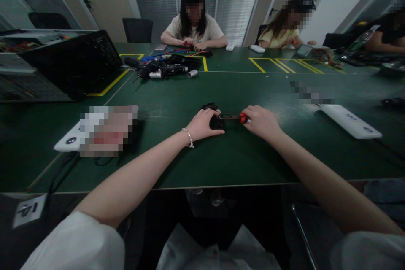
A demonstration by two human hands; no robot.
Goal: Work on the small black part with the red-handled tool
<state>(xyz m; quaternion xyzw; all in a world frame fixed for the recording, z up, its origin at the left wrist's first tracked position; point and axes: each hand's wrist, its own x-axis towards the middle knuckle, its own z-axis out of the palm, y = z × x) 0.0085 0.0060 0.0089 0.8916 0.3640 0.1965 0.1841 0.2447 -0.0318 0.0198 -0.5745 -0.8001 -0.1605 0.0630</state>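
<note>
At the middle of the table, my left hand [205,125] holds a small black part [217,124] down on the green top. Its fingers curl over the far side and the thumb lies along the near side. What the part is, I cannot make out. My right hand [261,120] is closed around the red and black handle of a screwdriver [243,118]. The screwdriver lies nearly level, its shaft pointing left to the black part. Where exactly the tip meets the part is too small to tell.
A large black-panelled case [76,63] stands at the left. Black parts and cables [164,66] are piled beyond my hands. White devices lie on both sides, the right one [352,122] with a cable. Across the table [228,160] sit other people, including one in a black cap [193,21].
</note>
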